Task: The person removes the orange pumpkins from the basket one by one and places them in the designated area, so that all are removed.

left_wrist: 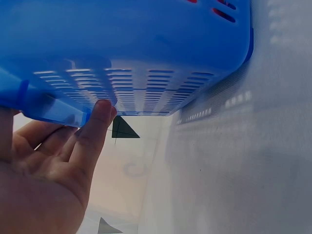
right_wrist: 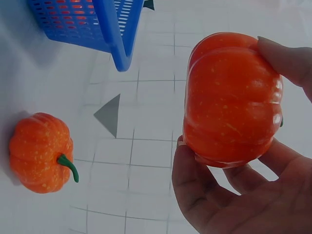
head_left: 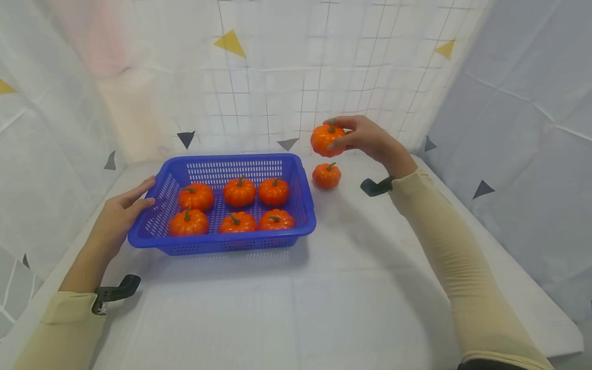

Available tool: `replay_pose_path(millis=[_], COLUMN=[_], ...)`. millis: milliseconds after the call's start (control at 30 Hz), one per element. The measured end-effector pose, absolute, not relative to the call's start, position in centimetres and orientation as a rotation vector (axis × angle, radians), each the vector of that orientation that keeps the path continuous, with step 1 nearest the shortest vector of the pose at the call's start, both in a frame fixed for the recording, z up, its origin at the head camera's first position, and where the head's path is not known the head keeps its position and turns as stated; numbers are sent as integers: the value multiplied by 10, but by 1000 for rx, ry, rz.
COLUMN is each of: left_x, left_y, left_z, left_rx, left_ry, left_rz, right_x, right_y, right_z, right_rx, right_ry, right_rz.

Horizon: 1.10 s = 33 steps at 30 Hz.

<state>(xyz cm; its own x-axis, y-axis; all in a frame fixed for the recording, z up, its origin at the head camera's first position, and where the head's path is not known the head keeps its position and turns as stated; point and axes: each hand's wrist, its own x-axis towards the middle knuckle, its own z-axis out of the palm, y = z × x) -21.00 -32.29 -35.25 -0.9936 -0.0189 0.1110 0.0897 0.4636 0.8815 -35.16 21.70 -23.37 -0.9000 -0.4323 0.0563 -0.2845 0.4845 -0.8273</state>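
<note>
A small orange pumpkin with a green stem is held up off the table in my right hand. The thumb is on one side of it and the fingers on the other, as the right wrist view shows. Below it on the table sits another pumpkin, apart from the hand. My left hand grips the left rim of a blue plastic basket; in the left wrist view its fingers lie against the outside beneath the rim. Several pumpkins stand in two rows inside the basket.
The basket rests on a white-covered table, left of the loose pumpkin. A white grid-patterned sheet hangs behind, with yellow and grey triangles on it. Pale sheets close off both sides.
</note>
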Motion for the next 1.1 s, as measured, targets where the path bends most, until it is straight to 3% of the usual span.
replay_pose_path(millis=[1100], left_x=[-212], left_y=[-321], left_z=[-351], left_rx=[-42], left_ry=[-2637], left_rz=[-1517], right_x=[-364], right_y=[257], right_z=[-252], right_rx=[-508], right_ry=[2598], right_rz=[-1424])
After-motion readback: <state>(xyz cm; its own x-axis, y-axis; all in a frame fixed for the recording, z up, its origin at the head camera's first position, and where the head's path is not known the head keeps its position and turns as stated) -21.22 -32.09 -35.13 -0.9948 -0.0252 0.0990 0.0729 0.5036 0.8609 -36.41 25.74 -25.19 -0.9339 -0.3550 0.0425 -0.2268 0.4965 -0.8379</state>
